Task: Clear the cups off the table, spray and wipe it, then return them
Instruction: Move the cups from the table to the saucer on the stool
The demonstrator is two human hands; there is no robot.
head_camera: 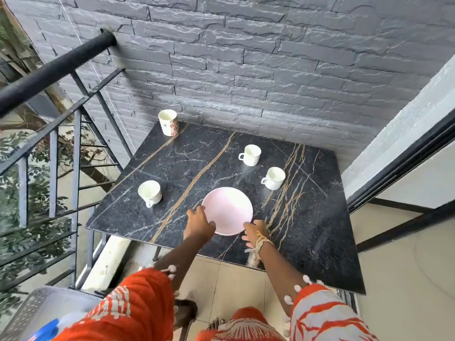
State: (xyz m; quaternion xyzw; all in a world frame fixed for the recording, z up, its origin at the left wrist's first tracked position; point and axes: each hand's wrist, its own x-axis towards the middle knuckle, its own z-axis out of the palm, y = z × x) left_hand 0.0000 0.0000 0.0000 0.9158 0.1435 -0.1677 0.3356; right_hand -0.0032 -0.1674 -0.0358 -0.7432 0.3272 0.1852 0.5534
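Note:
A pale pink bowl (pixel 227 209) sits on the black marble table (pixel 307 242) near its front edge. My left hand (pixel 200 221) grips the bowl's left rim and my right hand (pixel 256 231) holds its right rim. Three white handled cups stand on the table: one at the left (pixel 149 193), one at the back right (pixel 251 155) and one at the right (pixel 274 178). A taller white mug with red flowers (pixel 168 122) stands at the far left corner by the wall.
A grey stone wall (pixel 270 57) backs the table. A black metal railing (pixel 56 114) runs along the left. A white door frame with a dark track (pixel 406 156) lies to the right. A grey seat with a blue object (pixel 44 323) is at lower left.

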